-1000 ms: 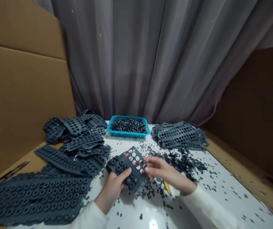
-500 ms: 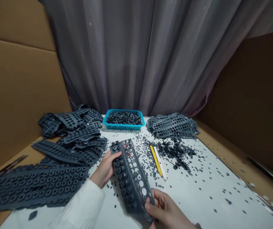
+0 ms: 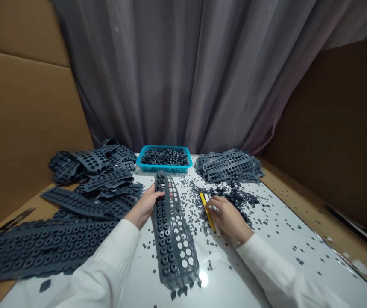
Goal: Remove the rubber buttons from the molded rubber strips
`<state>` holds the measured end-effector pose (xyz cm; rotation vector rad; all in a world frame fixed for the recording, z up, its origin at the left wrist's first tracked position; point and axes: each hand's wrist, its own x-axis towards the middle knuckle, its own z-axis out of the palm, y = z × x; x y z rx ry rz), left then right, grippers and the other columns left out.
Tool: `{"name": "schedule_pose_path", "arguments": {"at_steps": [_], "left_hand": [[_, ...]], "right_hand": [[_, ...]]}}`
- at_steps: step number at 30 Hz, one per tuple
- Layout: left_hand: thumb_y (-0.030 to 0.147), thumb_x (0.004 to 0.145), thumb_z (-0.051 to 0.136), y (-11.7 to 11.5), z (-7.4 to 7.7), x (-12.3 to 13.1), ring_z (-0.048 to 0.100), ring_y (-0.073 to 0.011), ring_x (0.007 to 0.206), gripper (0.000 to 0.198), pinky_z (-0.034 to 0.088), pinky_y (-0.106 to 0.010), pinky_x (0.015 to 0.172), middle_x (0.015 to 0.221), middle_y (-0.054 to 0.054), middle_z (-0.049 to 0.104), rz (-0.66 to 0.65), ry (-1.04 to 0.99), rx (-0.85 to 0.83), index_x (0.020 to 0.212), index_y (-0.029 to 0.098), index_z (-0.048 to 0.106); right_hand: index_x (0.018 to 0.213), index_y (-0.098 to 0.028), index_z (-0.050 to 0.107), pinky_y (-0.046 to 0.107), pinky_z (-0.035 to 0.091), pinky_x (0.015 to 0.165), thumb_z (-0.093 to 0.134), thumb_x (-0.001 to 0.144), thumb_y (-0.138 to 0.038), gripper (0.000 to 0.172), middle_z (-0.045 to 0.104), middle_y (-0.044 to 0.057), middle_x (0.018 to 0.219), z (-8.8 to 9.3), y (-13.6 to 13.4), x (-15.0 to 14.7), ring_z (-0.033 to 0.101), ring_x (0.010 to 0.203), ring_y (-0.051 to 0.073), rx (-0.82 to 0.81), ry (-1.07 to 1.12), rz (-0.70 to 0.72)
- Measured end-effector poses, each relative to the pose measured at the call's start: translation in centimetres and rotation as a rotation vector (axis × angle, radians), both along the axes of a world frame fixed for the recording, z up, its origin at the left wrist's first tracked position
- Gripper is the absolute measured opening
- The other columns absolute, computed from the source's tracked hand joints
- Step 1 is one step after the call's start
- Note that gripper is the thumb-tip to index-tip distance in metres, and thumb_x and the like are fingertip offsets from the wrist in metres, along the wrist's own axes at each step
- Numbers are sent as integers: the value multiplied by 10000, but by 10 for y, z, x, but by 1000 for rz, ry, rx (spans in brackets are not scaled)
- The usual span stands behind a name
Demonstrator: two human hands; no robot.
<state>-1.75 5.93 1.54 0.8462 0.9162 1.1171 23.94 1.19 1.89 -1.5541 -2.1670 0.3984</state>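
My left hand (image 3: 145, 204) is closed on the upper left edge of a dark grey perforated rubber sheet (image 3: 167, 233), thumb on top. Raised rings fill the sheet's left rows, while its right rows are open holes that show the white table. Over a yellow stick-like tool (image 3: 207, 214) and a white one (image 3: 218, 229) is my right hand (image 3: 226, 214), fingers curled together. Whatever its fingertips hold, if anything, is hidden. Just beyond that hand lies a heap of small black rubber pieces (image 3: 234, 194).
A blue basket (image 3: 164, 168) full of small black pieces stands at the back. Ringed sheets (image 3: 48, 248) pile up at left, and holed sheets (image 3: 230, 166) at back right. Small dark discs dot the white table (image 3: 231, 273). Cardboard walls (image 3: 19, 115) flank it, with a grey curtain (image 3: 170, 77) behind.
My right hand has let go of the sheet's near end and moved up and right to the yellow and white tools. The sheet now lies straighter towards me, still in my left hand.
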Motion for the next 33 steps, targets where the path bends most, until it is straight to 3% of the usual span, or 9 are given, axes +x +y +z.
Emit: {"name": "schedule_pose_path", "arguments": {"at_steps": [4, 6, 9, 13, 16, 19, 25, 29, 33], "left_hand": [[92, 622, 628, 14, 7, 1, 559, -291, 1076, 501, 438, -396, 893, 1105, -123, 627, 66, 107, 91, 1111, 173, 557], [77, 598, 665, 15, 7, -5, 330, -278, 1293, 637, 286, -378, 1033, 1337, -112, 457, 150, 167, 147, 1199, 210, 499], [113, 605, 696, 8, 7, -18, 80, -253, 1374, 735, 88, -367, 1098, 1471, -99, 230, 187, 458, 348, 1281, 222, 430], [194, 713, 610, -22, 12, -33, 185, -290, 1328, 487, 174, -434, 1067, 1393, -111, 331, -50, 907, 608, 1190, 227, 521], [169, 708, 584, -52, 17, -36, 360, -273, 1196, 274, 274, -410, 1014, 1209, -75, 476, -277, 1000, 697, 976, 226, 594], [119, 658, 599, -75, 17, -33, 446, -232, 1031, 204, 373, -342, 898, 1034, -42, 521, -457, 1021, 749, 839, 211, 578], [71, 620, 603, -81, 1, -30, 458, -193, 911, 264, 386, -290, 790, 910, -9, 523, -515, 1029, 846, 839, 216, 577], [81, 609, 619, -78, -1, -34, 456, -193, 910, 286, 382, -295, 799, 925, -8, 529, -511, 1026, 858, 854, 218, 570], [121, 602, 672, -80, 2, -36, 455, -196, 914, 314, 374, -296, 796, 934, -3, 539, -510, 1047, 865, 883, 220, 572]], "right_hand": [[775, -183, 649, 308, 380, 725, 451, 752, -10, 265, 584, 80, 877, -9, 32, -2, 509, 867, 216, 105, -311, 110], [758, -181, 631, 301, 360, 698, 455, 756, -18, 240, 576, 78, 870, -8, 36, -3, 500, 847, 210, 118, -388, 157], [754, -181, 598, 298, 344, 694, 468, 735, -16, 211, 563, 79, 913, -2, 38, 0, 484, 845, 204, 128, -447, 241], [717, -183, 541, 291, 330, 687, 478, 690, 7, 202, 554, 57, 900, 2, 39, 6, 475, 830, 189, 115, -464, 360], [672, -183, 512, 290, 314, 671, 462, 716, 8, 202, 553, 44, 837, 3, 40, 8, 469, 784, 175, 95, -474, 431], [640, -180, 508, 292, 304, 672, 469, 730, -1, 204, 549, 42, 820, 1, 41, 7, 460, 780, 172, 93, -491, 468], [619, -173, 477, 313, 316, 713, 471, 721, -12, 191, 520, 58, 855, -3, 43, 9, 435, 836, 196, 112, -500, 503], [659, -191, 386, 333, 347, 717, 396, 730, -47, 161, 483, 56, 861, 9, 38, 10, 404, 800, 197, 91, -134, 401], [682, -217, 259, 285, 371, 582, 384, 661, -136, 151, 392, 3, 731, 24, 24, -12, 383, 649, 158, 0, 675, 225]]}}
